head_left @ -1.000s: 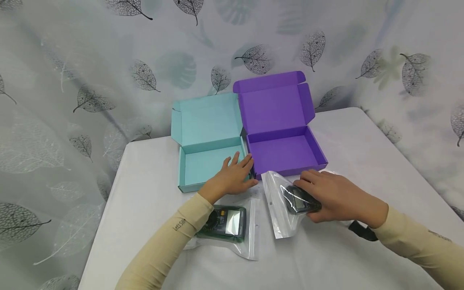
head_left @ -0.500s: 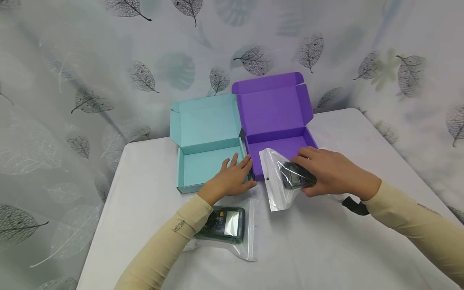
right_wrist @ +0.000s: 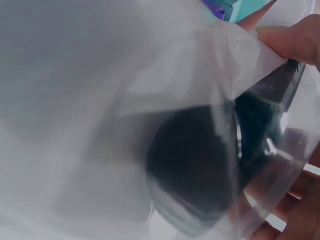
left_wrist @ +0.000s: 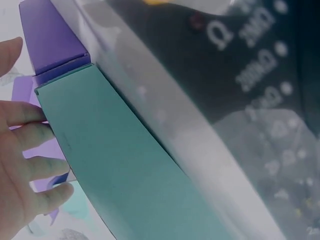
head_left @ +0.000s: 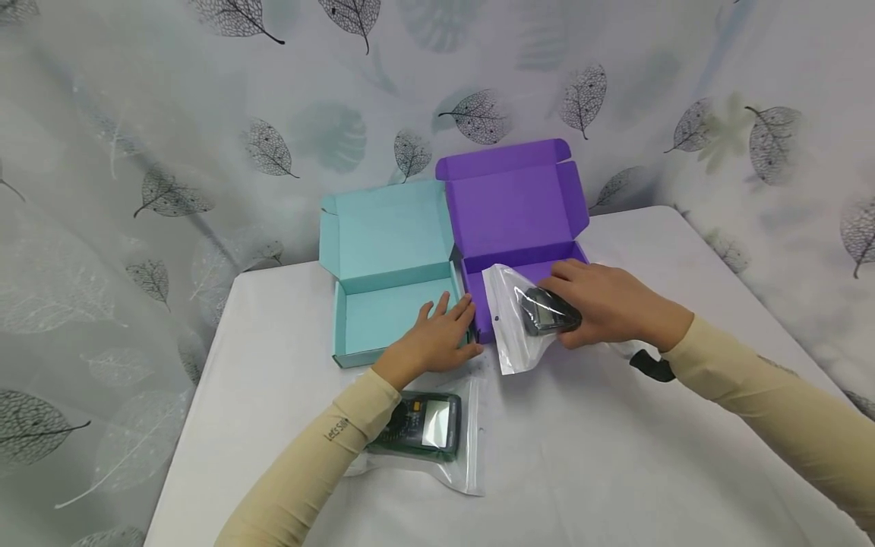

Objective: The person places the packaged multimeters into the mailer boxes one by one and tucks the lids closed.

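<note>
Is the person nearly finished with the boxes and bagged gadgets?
Not yet. Done: the turquoise cardboard box and purple cardboard box are open. In hand: the right hand holds a black gadget in clear plastic near the purple box. Probably left: boxing it and the clear-bagged green and black meter on the white table.

Your left sleeve (head_left: 311,463) read "Let's Sli…", its last letters unclear | the bagged multimeter (head_left: 412,437) beside your left forearm showed, close up in your left wrist view, a large "Ω", then "2MΩ", "200kΩ", a blurred mark ending "kΩ" and a faint "2m" in the lower corner | your right sleeve (head_left: 759,403) bore dark print you could not read
</note>
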### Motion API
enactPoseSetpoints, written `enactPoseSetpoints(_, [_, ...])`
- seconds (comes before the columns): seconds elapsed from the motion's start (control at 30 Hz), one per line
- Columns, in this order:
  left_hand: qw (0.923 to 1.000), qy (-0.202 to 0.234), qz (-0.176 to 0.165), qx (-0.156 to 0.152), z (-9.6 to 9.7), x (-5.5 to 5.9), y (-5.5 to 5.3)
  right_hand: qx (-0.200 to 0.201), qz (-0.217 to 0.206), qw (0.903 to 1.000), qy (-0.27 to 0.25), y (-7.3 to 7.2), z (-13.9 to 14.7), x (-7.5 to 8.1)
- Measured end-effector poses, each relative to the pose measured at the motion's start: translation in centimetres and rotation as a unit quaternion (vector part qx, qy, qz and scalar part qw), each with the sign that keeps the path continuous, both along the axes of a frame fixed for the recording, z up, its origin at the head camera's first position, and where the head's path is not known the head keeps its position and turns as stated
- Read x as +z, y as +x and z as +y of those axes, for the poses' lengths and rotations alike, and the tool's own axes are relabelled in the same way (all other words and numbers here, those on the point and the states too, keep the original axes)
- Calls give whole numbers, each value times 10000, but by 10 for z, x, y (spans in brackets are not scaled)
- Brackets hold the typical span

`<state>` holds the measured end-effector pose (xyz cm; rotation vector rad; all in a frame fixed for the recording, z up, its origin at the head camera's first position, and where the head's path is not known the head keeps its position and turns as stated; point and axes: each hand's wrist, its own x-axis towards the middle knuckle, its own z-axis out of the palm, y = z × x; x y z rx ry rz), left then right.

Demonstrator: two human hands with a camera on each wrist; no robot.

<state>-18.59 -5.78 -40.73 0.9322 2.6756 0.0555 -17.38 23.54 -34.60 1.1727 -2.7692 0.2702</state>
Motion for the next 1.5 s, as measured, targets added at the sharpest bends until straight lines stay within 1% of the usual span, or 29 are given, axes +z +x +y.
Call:
enactPoseSetpoints(0.27, [10000,-37,80,-10,1,-3,0,-142,-191,9995,215,-18,-9,4])
enactPoseSetpoints(0.4, [9999,-92,108,8,2,-3,1,-208,-222,9991,297,-27,-12,3])
enactPoseSetpoints(0.57, [9999,-86,115,32,2,-4,1,-252,-229,9990,300,-36,-13,0])
enactPoseSetpoints(0.83, [10000,-56,50,34,2,-1,2,-394,-263,9981,403,-48,-17,-3])
enactPoseSetpoints(1.17, [9999,29,-114,30,1,1,2,-507,-462,9961,556,-63,-23,-6])
enactPoseSetpoints(1.5, [9998,37,-164,79,1,3,2,-675,-633,9937,627,-79,-29,-16])
